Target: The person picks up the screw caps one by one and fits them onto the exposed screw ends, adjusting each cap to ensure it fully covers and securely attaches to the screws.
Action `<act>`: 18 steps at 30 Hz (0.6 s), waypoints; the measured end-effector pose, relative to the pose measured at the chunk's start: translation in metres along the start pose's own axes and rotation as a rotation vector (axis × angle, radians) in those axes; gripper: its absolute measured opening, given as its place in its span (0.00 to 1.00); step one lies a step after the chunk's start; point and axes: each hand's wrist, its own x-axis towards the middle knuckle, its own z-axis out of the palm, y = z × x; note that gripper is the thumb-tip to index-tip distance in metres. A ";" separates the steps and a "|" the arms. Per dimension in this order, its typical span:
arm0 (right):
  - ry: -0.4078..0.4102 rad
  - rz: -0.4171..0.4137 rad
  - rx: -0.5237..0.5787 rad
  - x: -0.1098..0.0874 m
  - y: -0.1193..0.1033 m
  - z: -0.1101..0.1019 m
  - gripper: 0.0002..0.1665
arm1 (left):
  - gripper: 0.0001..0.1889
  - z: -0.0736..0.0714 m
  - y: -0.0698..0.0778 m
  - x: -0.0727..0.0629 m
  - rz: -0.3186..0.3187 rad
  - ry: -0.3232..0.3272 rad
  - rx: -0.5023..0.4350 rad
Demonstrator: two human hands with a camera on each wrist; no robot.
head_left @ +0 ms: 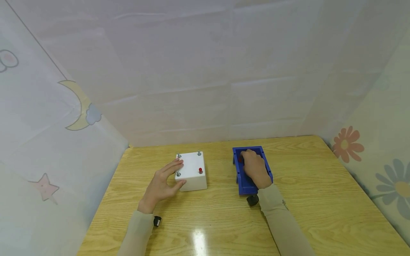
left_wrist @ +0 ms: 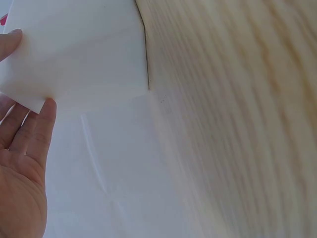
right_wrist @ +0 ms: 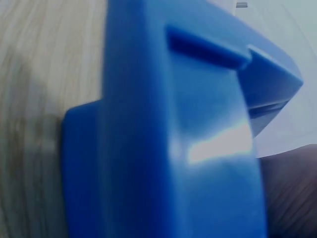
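Observation:
A white box (head_left: 193, 184) stands on the table with metal bolts (head_left: 199, 153) upright at its top corners. A small red cap (head_left: 200, 170) sits on the near right bolt. My left hand (head_left: 160, 185) holds the box at its left side, thumb at the front and fingers by the left edge; the left wrist view shows the fingertips against the white box (left_wrist: 84, 49). My right hand (head_left: 255, 168) reaches into a blue bin (head_left: 247, 190), its fingertips hidden beside a dark red thing (head_left: 240, 159). In the right wrist view the bin wall (right_wrist: 208, 109) covers most of that hand (right_wrist: 292, 193).
The wooden table (head_left: 205, 213) carries both the box and the bin, with a gap between them. A pale sheet (head_left: 192, 89) rises behind the table, and printed sheets stand at the left and right sides.

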 end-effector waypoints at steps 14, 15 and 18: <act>0.003 -0.024 0.166 -0.003 -0.011 -0.027 0.14 | 0.33 -0.001 0.001 0.001 -0.011 -0.005 -0.012; 0.006 -0.030 0.174 -0.004 -0.011 -0.028 0.14 | 0.33 -0.001 0.002 0.001 -0.010 -0.004 -0.012; 0.022 -0.049 0.186 -0.005 -0.012 -0.030 0.14 | 0.33 -0.001 0.002 0.001 -0.007 0.000 -0.011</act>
